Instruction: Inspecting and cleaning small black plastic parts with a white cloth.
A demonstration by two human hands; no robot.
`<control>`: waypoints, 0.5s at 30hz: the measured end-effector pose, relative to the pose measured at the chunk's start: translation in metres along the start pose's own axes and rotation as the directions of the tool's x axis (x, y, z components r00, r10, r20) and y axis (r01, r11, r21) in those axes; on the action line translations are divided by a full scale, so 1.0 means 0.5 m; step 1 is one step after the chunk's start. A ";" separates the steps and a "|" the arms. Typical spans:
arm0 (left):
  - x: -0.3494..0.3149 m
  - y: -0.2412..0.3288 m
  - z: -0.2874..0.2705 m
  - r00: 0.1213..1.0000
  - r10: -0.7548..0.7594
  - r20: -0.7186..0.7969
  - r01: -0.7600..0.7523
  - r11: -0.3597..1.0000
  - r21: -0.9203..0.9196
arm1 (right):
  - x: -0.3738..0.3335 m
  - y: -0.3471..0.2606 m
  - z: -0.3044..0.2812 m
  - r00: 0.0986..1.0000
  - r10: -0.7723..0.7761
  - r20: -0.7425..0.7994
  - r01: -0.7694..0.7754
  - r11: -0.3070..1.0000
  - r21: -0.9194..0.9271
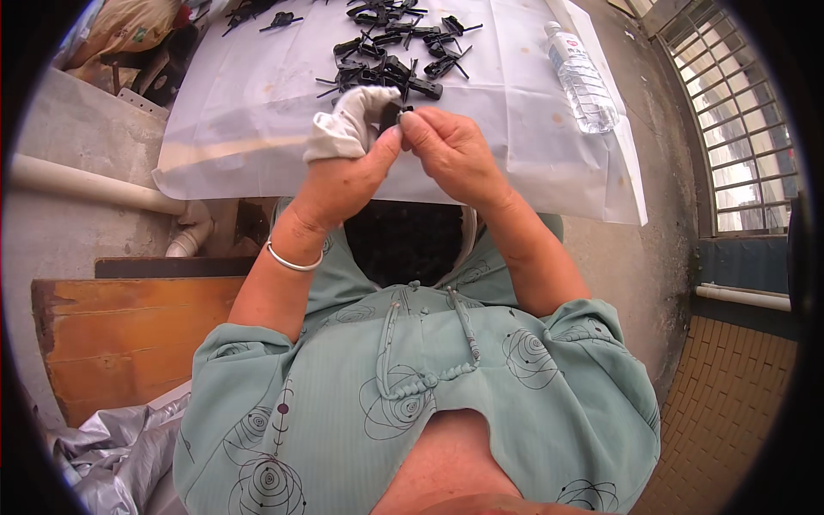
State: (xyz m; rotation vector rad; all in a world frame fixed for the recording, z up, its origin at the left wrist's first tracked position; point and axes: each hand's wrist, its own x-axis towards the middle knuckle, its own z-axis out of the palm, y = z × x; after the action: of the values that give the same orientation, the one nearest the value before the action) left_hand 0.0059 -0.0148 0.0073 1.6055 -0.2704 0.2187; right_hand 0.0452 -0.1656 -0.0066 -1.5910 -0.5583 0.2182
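My left hand (350,178), its fingers covered by an off-white cloth glove (339,133) with the thumb bare, grips a small black plastic part (390,117). From the other side, my bare right hand (455,154) pinches the end of that same part between thumb and fingertips. Both hands meet over the near edge of the table, just in front of a heap of similar black parts (386,73) with thin protruding strips. Beneath my hands, between my knees, sits a dark round opening like a bucket (403,240); its contents are too dark to make out.
White plastic sheeting (249,112) covers the table. A clear plastic bottle (582,81) lies at its right side. More black parts (281,21) are scattered at the far left. Left of me are a pale pipe (94,182), a worn wooden board (137,339) and crumpled silver sheeting (120,446).
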 end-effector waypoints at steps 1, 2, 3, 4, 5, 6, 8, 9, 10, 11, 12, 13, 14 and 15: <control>0.011 0.016 -0.015 0.997 -0.073 0.013 0.071 0.993 0.094 | 0.002 -0.009 -0.008 0.998 -0.056 -0.004 0.055 0.998 -0.031; 0.017 0.006 -0.025 0.996 -0.085 0.000 0.084 0.995 -0.059 | 0.011 0.005 -0.003 0.982 -0.163 -0.093 0.158 0.985 -0.063; 0.019 -0.007 -0.033 0.995 -0.097 -0.011 0.093 0.973 -0.211 | 0.008 0.008 -0.004 0.982 -0.166 -0.090 0.161 0.985 -0.061; 0.016 -0.014 -0.040 0.995 -0.095 -0.008 0.091 0.973 -0.211 | 0.003 0.008 -0.009 0.993 -0.105 0.047 0.112 0.975 -0.193; 0.013 -0.019 -0.045 0.987 -0.157 0.046 0.164 0.937 -0.309 | 0.000 0.011 -0.012 0.985 -0.023 0.173 0.079 0.942 -0.326; 0.010 -0.021 -0.048 0.971 -0.213 0.106 0.238 0.885 -0.399 | 0.001 0.042 -0.008 0.966 -0.204 0.157 0.238 0.940 -0.243; 0.001 -0.015 -0.035 0.968 -0.238 0.081 0.252 0.918 -0.307 | 0.000 0.055 -0.011 0.941 -0.317 0.116 0.337 0.900 -0.278; -0.003 -0.010 -0.027 0.964 -0.260 0.056 0.266 0.940 -0.212 | -0.001 0.057 -0.012 0.901 -0.427 0.076 0.428 0.846 -0.317; -0.007 -0.004 -0.022 0.958 -0.281 0.061 0.286 0.953 -0.099 | -0.003 0.049 -0.011 0.901 -0.427 0.076 0.428 0.847 -0.316; -0.013 -0.003 -0.022 0.957 -0.282 0.061 0.287 0.953 -0.099 | -0.008 0.033 -0.009 0.944 -0.325 0.050 0.327 0.912 -0.247; -0.020 -0.001 -0.022 0.950 -0.295 0.107 0.304 0.949 -0.080 | -0.013 0.024 -0.007 0.976 -0.216 0.032 0.219 0.960 -0.175; -0.023 0.000 -0.021 0.940 -0.304 0.156 0.317 0.947 -0.061 | -0.015 0.025 -0.007 0.976 -0.217 0.029 0.219 0.960 -0.176; -0.024 0.003 -0.020 0.940 -0.303 0.159 0.316 0.947 -0.060 | -0.016 0.027 -0.005 0.990 -0.133 0.044 0.136 0.987 -0.080; -0.024 0.009 -0.018 0.935 -0.296 0.193 0.317 0.944 -0.086 | -0.017 0.030 -0.004 0.996 -0.050 0.067 0.049 0.999 0.016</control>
State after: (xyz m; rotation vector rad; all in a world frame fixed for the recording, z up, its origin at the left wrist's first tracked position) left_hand -0.0067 -0.0056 0.0086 1.5292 -0.1618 -0.1806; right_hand 0.0423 -0.1712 -0.0228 -1.5584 -0.6464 0.2395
